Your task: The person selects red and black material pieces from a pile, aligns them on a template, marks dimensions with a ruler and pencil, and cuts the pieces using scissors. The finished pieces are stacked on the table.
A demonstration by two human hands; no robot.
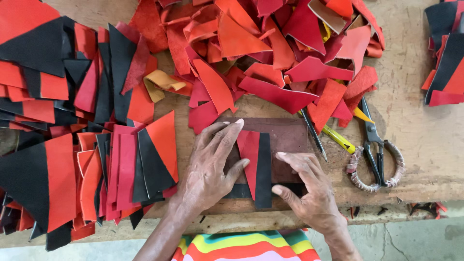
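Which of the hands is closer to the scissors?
Right. The right hand lies just left of the scissors; the left hand is farther away, beyond the red-and-black piece.

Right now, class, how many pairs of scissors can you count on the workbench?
1. The scissors lie on the wooden bench right of the right hand, handles wrapped in cord. More may be hidden under the pile of red scraps.

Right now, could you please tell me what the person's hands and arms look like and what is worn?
Both the left hand and right hand are bare: no gloves, rings or watch visible. The forearms show no sleeves. Below them lies striped cloth in green, yellow, red and pink bands.
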